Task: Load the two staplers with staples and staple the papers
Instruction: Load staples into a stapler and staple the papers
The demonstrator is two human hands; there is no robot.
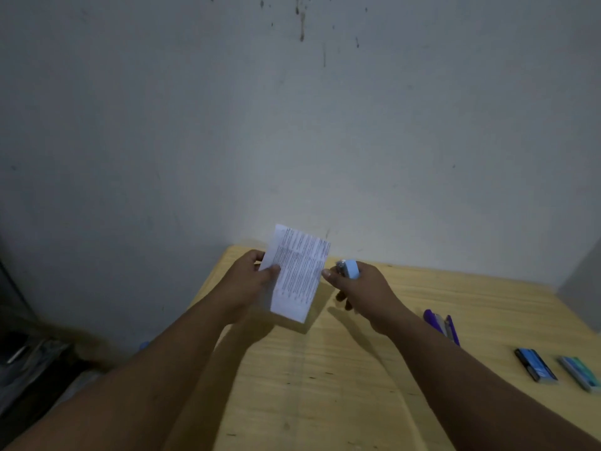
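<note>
Our left hand [252,275] pinches the papers [297,273] at their left edge, thumb on the printed front and fingers curled behind, and holds them tilted in the air above the far corner of the surface [325,379]. Just to the right of the papers, our right hand [361,289] is wrapped around the light blue stapler [351,269], whose top end pokes up out of the fist; the thumb tip sits close to the papers' right edge, and we cannot tell whether it touches them. The stapler's mouth is hidden by the fingers.

Further out, to the right of our right forearm, the purple stapler [443,325] lies on the wooden surface, apparently hinged open. Beyond it, near the right edge, two small staple boxes rest side by side: a dark blue box [535,369] and a teal box [580,372]. A pale, stained wall [292,125] rises behind the surface.
</note>
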